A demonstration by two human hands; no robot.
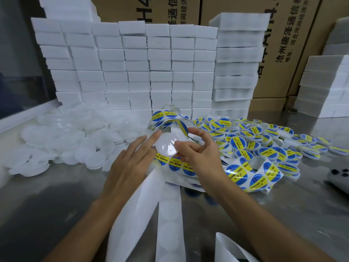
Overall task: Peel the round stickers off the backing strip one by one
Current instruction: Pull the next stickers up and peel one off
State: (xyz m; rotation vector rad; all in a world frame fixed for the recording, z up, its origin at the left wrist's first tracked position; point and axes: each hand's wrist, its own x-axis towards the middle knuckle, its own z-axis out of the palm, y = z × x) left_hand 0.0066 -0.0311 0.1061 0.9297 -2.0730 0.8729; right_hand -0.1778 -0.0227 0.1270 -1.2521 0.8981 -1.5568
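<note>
A white backing strip point(171, 214) with bare round outlines runs down the steel table toward me. Its far part point(182, 167) carries blue and yellow round stickers and loops up to an arch point(170, 114) behind my hands. One sticker point(184, 128) hangs edge-on from that loop, just left of my right index finger. Between my hands is a clear round lid point(168, 146). My left hand point(128, 163) lays straight fingers against the lid's left edge. My right hand point(200, 150) pinches the lid, thumb on top and fingers curled behind.
Plain white lids point(66, 140) are heaped at the left, and lids bearing stickers point(264, 140) are piled at the right. White foam blocks point(151, 72) are stacked behind, with cardboard boxes point(294, 44) beyond. A dark-buttoned device point(340, 176) lies at the right edge.
</note>
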